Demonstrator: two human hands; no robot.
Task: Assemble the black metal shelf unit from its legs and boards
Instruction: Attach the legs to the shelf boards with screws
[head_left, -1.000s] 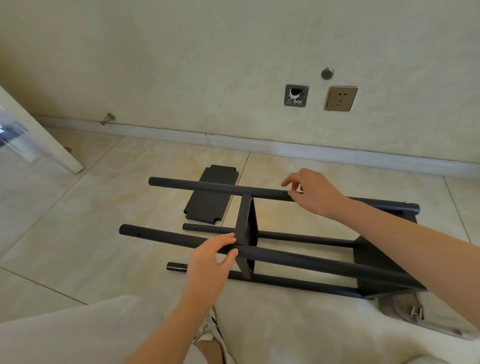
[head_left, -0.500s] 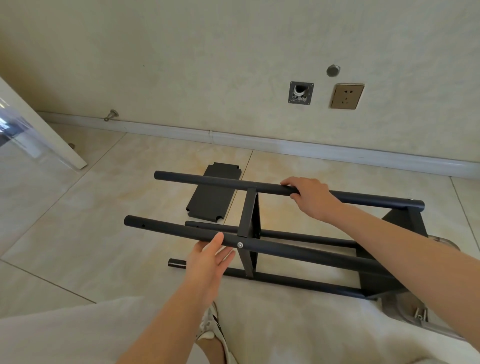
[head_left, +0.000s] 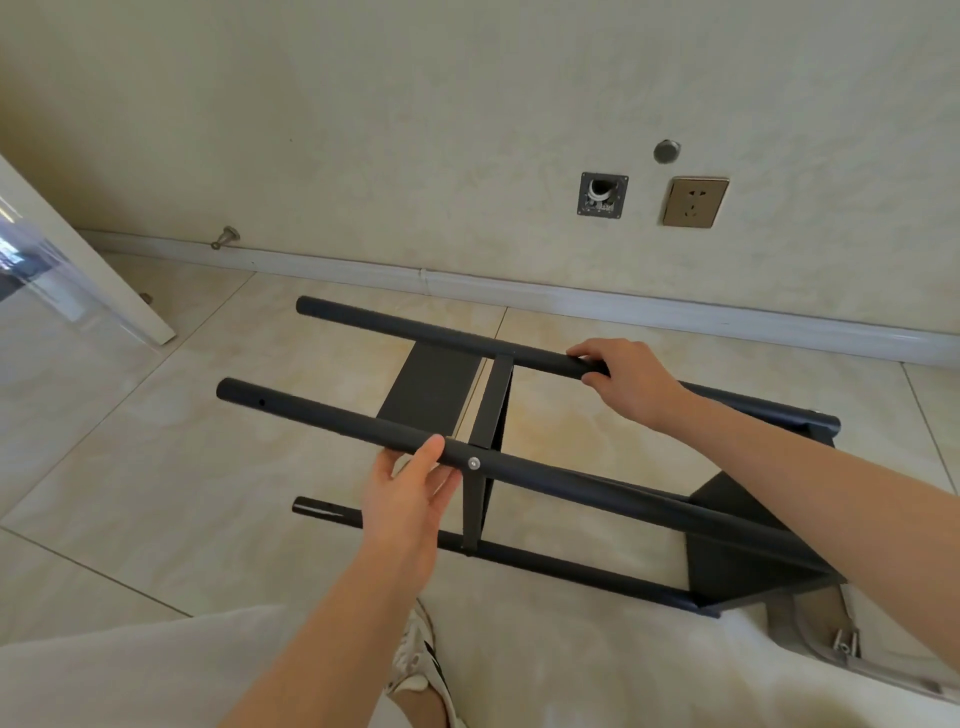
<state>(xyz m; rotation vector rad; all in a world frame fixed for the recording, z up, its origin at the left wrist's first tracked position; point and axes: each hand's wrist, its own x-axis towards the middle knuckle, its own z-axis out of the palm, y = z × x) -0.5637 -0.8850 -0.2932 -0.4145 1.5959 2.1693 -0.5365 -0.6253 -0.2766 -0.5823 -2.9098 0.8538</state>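
Hands (head_left: 410, 499) (head_left: 626, 379) on shelf frame (head_left: 597, 486); screws (head_left: 844, 642), apparently, in tray (head_left: 810, 636).

Matt black metal tubes on shelf frame (head_left: 597, 483), smooth finish; shiny silver screw head (head_left: 473, 463) at joint. Boards (head_left: 431, 387) matt black, flat. Floor tiles (head_left: 156, 467) glossy, marbled beige. Wall (head_left: 363, 130) w/ mottled matt finish; socket plate (head_left: 695, 201) brushed gold.

Tiled floor (head_left: 156, 467) under shelf frame (head_left: 571, 564), loose board (head_left: 431, 384)
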